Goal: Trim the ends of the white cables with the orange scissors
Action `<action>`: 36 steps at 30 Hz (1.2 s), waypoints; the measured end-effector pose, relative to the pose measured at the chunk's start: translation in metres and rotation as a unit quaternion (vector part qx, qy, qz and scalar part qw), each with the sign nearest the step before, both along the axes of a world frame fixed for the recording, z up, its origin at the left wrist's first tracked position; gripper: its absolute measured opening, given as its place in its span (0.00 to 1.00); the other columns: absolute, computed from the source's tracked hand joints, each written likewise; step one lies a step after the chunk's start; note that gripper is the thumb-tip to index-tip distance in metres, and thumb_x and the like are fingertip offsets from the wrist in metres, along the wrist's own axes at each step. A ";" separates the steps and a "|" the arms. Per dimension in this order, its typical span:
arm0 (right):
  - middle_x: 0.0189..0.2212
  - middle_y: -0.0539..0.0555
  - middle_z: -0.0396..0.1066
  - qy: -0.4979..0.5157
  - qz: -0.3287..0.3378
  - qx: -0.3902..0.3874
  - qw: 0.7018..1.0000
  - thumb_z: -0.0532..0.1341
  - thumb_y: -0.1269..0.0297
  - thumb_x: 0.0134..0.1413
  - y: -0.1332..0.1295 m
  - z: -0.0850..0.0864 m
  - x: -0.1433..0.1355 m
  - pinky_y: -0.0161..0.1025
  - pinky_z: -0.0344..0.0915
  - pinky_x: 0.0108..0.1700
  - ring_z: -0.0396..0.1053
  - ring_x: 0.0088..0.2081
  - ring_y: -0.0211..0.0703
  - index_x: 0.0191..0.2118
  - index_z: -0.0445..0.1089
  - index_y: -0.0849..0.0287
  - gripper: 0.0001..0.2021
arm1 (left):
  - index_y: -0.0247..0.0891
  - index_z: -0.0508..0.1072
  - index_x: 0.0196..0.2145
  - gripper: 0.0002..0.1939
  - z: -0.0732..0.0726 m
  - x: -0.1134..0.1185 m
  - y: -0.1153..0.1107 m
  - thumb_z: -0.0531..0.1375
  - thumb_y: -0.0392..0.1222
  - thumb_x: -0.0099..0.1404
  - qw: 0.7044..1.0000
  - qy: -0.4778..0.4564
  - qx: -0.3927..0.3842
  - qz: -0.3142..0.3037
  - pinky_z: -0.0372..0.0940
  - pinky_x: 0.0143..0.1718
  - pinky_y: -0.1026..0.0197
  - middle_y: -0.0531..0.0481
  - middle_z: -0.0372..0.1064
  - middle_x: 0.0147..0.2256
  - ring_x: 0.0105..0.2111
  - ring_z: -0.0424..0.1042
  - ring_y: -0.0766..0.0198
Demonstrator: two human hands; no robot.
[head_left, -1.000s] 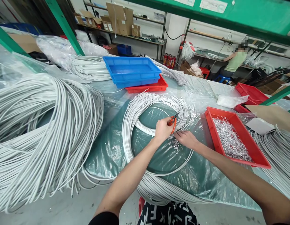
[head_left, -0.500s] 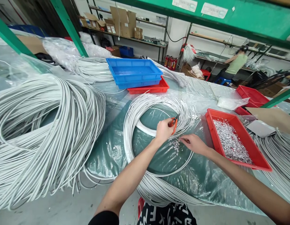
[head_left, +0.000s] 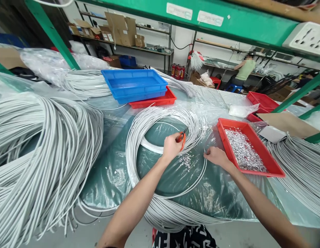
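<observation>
I see the person's left hand [head_left: 172, 146] with its grip closed round an orange-handled tool [head_left: 184, 140], the dark tip pointing to about one o'clock, above a coil of white cables [head_left: 133, 141] on the worktop [head_left: 105, 179]. The right hand [head_left: 215, 156], near three o'clock on that coil, has its grip pinched on a single cable [head_left: 204, 167] near its end. Small silvery bits [head_left: 186, 160] lie between both hands, and a red tray [head_left: 272, 166] holding more sits farther out at three o'clock.
</observation>
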State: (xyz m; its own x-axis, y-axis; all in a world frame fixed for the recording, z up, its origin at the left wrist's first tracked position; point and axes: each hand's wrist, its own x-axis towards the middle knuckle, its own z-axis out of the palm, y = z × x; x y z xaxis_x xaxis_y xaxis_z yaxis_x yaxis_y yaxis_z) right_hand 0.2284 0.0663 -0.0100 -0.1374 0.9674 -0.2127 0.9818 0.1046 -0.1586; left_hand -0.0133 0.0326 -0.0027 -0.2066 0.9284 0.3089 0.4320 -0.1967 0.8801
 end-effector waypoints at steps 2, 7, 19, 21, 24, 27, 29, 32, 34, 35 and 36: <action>0.30 0.59 0.76 0.037 -0.012 0.000 0.999 0.62 0.61 0.48 0.000 -0.006 -0.002 0.39 0.58 0.34 0.74 0.37 0.52 0.28 0.73 0.60 0.08 | 0.37 0.62 0.20 0.16 0.000 -0.001 0.000 0.59 0.46 0.61 1.000 -0.001 -0.003 -0.002 0.48 0.25 0.65 0.56 0.52 0.20 0.22 0.49 0.70; 0.20 0.51 0.70 0.174 -0.019 -0.034 0.984 0.63 0.64 0.43 0.003 -0.017 0.008 0.36 0.56 0.29 0.68 0.26 0.40 0.23 0.70 0.60 0.06 | 0.36 0.65 0.22 0.16 -0.002 0.000 0.000 0.58 0.48 0.62 1.000 0.001 -0.011 -0.010 0.50 0.25 0.66 0.56 0.55 0.20 0.22 0.50 0.70; 0.23 0.48 0.72 0.651 -0.019 -0.133 0.747 0.64 0.48 0.53 -0.022 0.003 -0.008 0.36 0.65 0.30 0.71 0.24 0.39 0.36 0.59 0.56 0.19 | 0.36 0.63 0.20 0.19 0.000 0.007 -0.007 0.59 0.50 0.62 0.995 0.060 -0.021 -0.080 0.48 0.24 0.66 0.57 0.49 0.20 0.22 0.48 0.70; 0.20 0.44 0.68 0.694 -0.017 -0.147 0.705 0.66 0.49 0.53 -0.025 0.000 -0.017 0.35 0.63 0.28 0.66 0.20 0.35 0.38 0.61 0.57 0.19 | 0.35 0.63 0.21 0.20 0.003 0.010 -0.011 0.59 0.52 0.63 0.991 0.076 -0.025 -0.106 0.49 0.24 0.66 0.57 0.49 0.20 0.22 0.48 0.71; 0.19 0.43 0.66 0.719 -0.021 -0.145 0.680 0.65 0.49 0.55 -0.031 -0.010 -0.025 0.32 0.57 0.22 0.63 0.16 0.33 0.40 0.64 0.58 0.18 | 0.35 0.65 0.23 0.20 0.008 0.014 -0.016 0.59 0.53 0.63 0.983 0.114 -0.046 -0.137 0.49 0.24 0.67 0.57 0.52 0.21 0.23 0.48 0.70; 0.18 0.43 0.62 0.728 -0.024 -0.149 0.668 0.63 0.48 0.57 -0.038 -0.019 -0.026 0.32 0.54 0.19 0.60 0.14 0.31 0.37 0.67 0.60 0.17 | 0.36 0.65 0.23 0.17 0.011 0.017 -0.018 0.58 0.50 0.64 0.969 0.170 -0.079 -0.162 0.49 0.24 0.67 0.58 0.53 0.20 0.22 0.47 0.70; 0.18 0.42 0.57 0.744 -0.035 -0.152 0.650 0.63 0.49 0.57 -0.043 -0.022 -0.025 0.31 0.53 0.18 0.54 0.14 0.29 0.36 0.68 0.60 0.17 | 0.36 0.66 0.24 0.16 0.011 0.019 -0.019 0.57 0.49 0.65 0.957 0.197 -0.099 -0.189 0.50 0.24 0.67 0.58 0.56 0.20 0.22 0.49 0.70; 0.17 0.41 0.52 0.760 -0.040 -0.165 0.627 0.64 0.50 0.57 -0.046 -0.023 -0.022 0.30 0.51 0.18 0.48 0.15 0.27 0.35 0.69 0.60 0.15 | 0.36 0.66 0.23 0.17 0.010 0.021 -0.021 0.57 0.48 0.65 0.946 0.206 -0.128 -0.217 0.50 0.24 0.68 0.58 0.56 0.20 0.23 0.50 0.70; 0.17 0.41 0.51 0.761 -0.034 -0.179 0.623 0.64 0.51 0.57 -0.047 -0.023 -0.020 0.30 0.50 0.18 0.48 0.15 0.27 0.34 0.70 0.60 0.15 | 0.35 0.64 0.22 0.18 0.010 0.022 -0.022 0.57 0.49 0.65 0.941 0.208 -0.144 -0.225 0.49 0.24 0.68 0.58 0.54 0.19 0.23 0.49 0.70; 0.17 0.41 0.52 0.761 -0.032 -0.184 0.621 0.64 0.52 0.58 -0.047 -0.022 -0.019 0.30 0.50 0.18 0.48 0.15 0.27 0.34 0.71 0.60 0.15 | 0.35 0.64 0.22 0.19 0.009 0.023 -0.023 0.57 0.50 0.65 0.938 0.208 -0.151 -0.231 0.49 0.24 0.68 0.59 0.53 0.19 0.23 0.48 0.70; 0.16 0.41 0.52 0.761 -0.032 -0.184 0.621 0.64 0.52 0.58 -0.047 -0.021 -0.019 0.30 0.50 0.18 0.49 0.15 0.27 0.35 0.71 0.61 0.15 | 0.35 0.64 0.22 0.20 0.009 0.023 -0.023 0.57 0.50 0.65 0.936 0.207 -0.158 -0.236 0.48 0.23 0.68 0.59 0.53 0.19 0.23 0.48 0.71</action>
